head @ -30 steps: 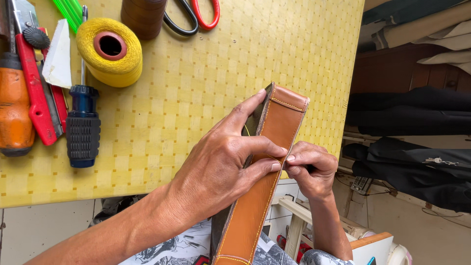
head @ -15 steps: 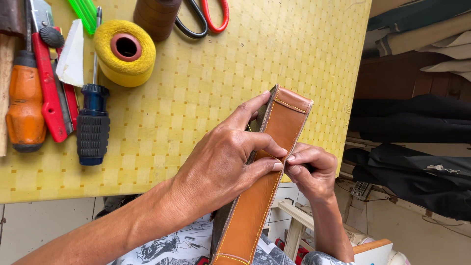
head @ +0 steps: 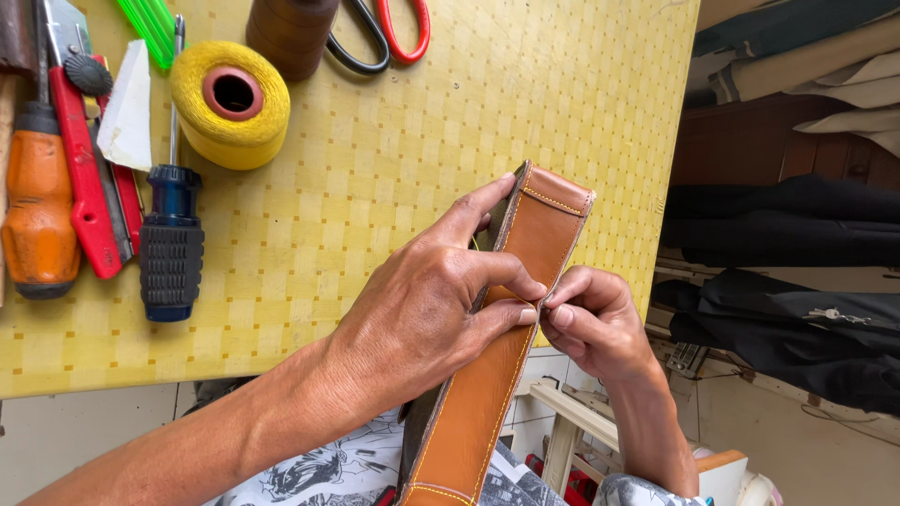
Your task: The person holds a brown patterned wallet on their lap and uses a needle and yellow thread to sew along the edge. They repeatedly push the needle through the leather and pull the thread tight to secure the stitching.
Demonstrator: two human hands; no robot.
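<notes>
Tan leather strap (head: 487, 394), long and flat with yellow stitching along its edges, runs diagonally from the person's lap up over the near edge of the yellow woven-pattern table mat (head: 394, 197); its folded top end rests above the mat. The left hand (head: 422, 300) wraps around the strap from the left, index finger stretched along the dark upper edge, the other fingers curled over the tan face. The right hand (head: 591, 323) meets it from the right, thumb and fingertips closed in a pinch on the strap's stitched right edge (whatever small item they may be pinching is too tiny to make out).

No containers are visible. Loose on the mat, well apart from the hands, lie a yellow spool of thread (head: 230, 103), a brown thread spool (head: 291, 33), red-handled scissors (head: 394, 33), a blue-and-black-handled screwdriver (head: 172, 244), an orange-handled tool (head: 37, 211) and a red utility knife (head: 84, 178).
</notes>
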